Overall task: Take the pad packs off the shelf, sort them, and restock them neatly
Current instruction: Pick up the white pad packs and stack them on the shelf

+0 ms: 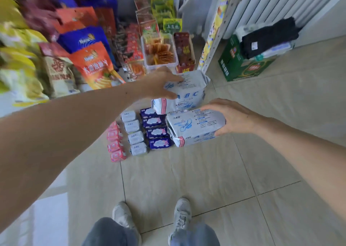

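Observation:
My left hand (161, 83) grips a large white and blue pad pack (189, 91), fingers on top and thumb at the front. My right hand (227, 117) holds a second large white pad pack (192, 126) by its right end, lower and nearer to me. On the tiled floor below stand sorted rows of small packs: pink ones (115, 142) at the left, white ones (133, 131) in the middle, dark blue ones (155, 128) beside them.
Snack bags (89, 64) fill the shelf at the left. A clear tub of snacks (159, 52) and a red box (184, 50) stand behind. A green carton (241, 65) with dark cloth on it sits at the right. My shoes (149, 214) are on the tiles.

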`<state>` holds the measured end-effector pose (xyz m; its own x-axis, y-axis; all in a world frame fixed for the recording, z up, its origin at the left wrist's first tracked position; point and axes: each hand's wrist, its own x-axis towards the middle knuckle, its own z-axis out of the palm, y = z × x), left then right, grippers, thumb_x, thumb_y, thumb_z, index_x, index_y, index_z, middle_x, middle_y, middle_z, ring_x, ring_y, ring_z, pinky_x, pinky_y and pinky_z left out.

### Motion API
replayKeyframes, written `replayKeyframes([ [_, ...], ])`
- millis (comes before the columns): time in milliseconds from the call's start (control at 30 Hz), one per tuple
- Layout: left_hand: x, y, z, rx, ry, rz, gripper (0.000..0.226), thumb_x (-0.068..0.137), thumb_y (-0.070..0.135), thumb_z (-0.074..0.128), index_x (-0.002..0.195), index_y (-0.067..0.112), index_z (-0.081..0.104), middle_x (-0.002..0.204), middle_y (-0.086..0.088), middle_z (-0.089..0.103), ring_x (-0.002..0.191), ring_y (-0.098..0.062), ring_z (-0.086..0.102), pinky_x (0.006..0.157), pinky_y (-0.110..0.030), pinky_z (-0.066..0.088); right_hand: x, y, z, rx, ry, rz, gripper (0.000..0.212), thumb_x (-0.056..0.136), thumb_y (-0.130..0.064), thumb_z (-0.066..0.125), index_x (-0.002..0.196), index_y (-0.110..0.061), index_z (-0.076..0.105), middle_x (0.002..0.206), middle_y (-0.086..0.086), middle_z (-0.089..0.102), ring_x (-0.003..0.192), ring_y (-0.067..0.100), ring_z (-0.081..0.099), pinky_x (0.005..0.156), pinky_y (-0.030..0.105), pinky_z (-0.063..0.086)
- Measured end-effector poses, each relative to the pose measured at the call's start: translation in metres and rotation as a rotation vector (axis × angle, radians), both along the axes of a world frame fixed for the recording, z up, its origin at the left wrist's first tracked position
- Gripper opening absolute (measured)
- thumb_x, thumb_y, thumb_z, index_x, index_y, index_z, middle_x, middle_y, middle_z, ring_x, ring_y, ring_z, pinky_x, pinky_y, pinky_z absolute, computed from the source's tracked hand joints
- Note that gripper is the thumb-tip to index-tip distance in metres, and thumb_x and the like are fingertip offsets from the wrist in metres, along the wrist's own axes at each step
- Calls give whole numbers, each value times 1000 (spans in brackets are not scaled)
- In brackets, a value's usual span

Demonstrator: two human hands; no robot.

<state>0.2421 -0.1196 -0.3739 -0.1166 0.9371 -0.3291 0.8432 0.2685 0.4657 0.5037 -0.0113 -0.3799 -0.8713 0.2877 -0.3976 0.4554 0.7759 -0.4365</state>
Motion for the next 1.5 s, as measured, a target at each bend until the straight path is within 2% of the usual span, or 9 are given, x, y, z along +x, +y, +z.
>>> replayKeyframes([
  [167, -27, -11, 152, 95, -24, 23, 62, 82, 36, 70, 139, 36, 43, 135, -3, 38, 122, -21, 39, 108, -40, 33, -27, -4, 142, 37, 59, -17, 86, 58, -24, 88, 132, -38, 47, 126, -19, 44, 116, 5, 42, 93, 19, 31],
  [300, -52, -15, 242, 177, -9, 25, 61, 83, 37, 69, 138, 37, 44, 135, -5, 37, 119, -20, 40, 99, -28, 31, -57, -7, 225, 95, 117, -28, 88, 57, -26, 88, 133, -38, 46, 131, -13, 45, 118, 5, 42, 95, 16, 28],
  [500, -97, -15, 325, 258, 34, -7, 59, 83, 37, 68, 138, 35, 45, 130, -5, 40, 116, -19, 42, 95, -25, 33, -106, -8, 311, 168, 201, -33, 85, 59, -25, 88, 133, -36, 47, 133, -13, 44, 114, -3, 36, 96, 14, 24],
  [600, -129, -1, 351, 281, 74, 27, 58, 85, 37, 66, 139, 34, 45, 131, -6, 38, 116, -19, 41, 95, -24, 30, -135, 7, 336, 193, 229, -39, 86, 59, -26, 88, 133, -35, 47, 135, -9, 46, 117, 4, 40, 96, 20, 27],
  [700, -160, 19, 362, 294, 110, 57, 59, 86, 40, 64, 140, 35, 42, 128, -5, 38, 115, -17, 39, 94, -27, 31, -167, 32, 348, 238, 274, -28, 86, 57, -24, 89, 132, -34, 48, 133, -6, 49, 120, 12, 45, 96, 21, 28],
  [833, -191, 49, 360, 299, 113, 149, 57, 89, 37, 60, 142, 32, 40, 134, -6, 35, 113, -17, 38, 92, -27, 34, -205, 71, 356, 270, 297, 2, 84, 59, -23, 87, 132, -37, 46, 135, -9, 47, 117, 6, 41, 95, 23, 29],
  [1000, -216, 87, 344, 315, 111, 200, 57, 90, 34, 58, 143, 30, 37, 137, -7, 31, 111, -16, 37, 88, -25, 33, -244, 118, 357, 280, 286, 35, 84, 59, -25, 88, 130, -39, 46, 135, -9, 46, 119, 12, 43, 99, 31, 36],
  [1400, -257, 139, 305, 228, 93, 182, 55, 92, 30, 58, 143, 30, 37, 142, -9, 30, 126, -28, 37, 108, -42, 34, -287, 163, 325, 228, 287, 12, 82, 61, -26, 88, 131, -35, 46, 131, -8, 48, 113, 12, 46, 91, 27, 37],
  [1500, -263, 145, 297, 230, 87, 156, 49, 94, 31, 53, 142, 30, 40, 144, -9, 31, 133, -28, 31, 109, -41, 31, -293, 168, 320, 218, 281, -1, 81, 63, -24, 87, 131, -36, 45, 130, -7, 48, 113, 13, 47, 92, 28, 38],
])
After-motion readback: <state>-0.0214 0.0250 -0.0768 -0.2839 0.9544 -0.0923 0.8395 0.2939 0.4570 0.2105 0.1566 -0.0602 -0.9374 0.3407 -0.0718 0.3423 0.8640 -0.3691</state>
